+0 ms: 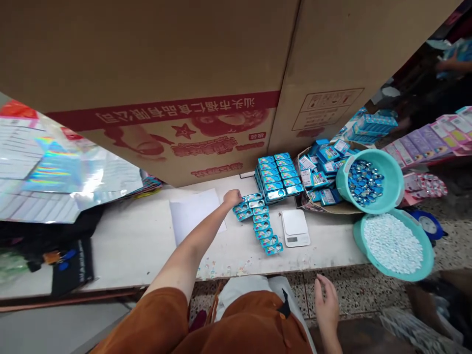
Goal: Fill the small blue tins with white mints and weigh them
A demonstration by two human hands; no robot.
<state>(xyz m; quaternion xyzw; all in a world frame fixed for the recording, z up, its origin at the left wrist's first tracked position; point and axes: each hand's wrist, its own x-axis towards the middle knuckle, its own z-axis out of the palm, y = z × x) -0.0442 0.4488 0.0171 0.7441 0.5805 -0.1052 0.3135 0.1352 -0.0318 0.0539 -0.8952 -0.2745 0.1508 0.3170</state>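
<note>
My left hand [232,197] reaches across the table with its fingers closed at the left end of the small blue tins [242,207], pinching what looks like one of them. Beside it, more tins with round clear windows run in a line [266,233] toward the front edge. A neat stack of blue tins [275,178] stands just behind. My right hand [327,307] hangs below the table's front edge, fingers apart and holding nothing. Between the line of tins and the basins lies a white digital scale [296,227].
A large cardboard box [177,59] rises behind the table. Small blue boxes [328,153] fill an open carton at right. One turquoise basin [396,179] holds blue and silver round pieces; another [427,255] holds white pellets. White paper [193,214] and shiny film [73,167] lie left.
</note>
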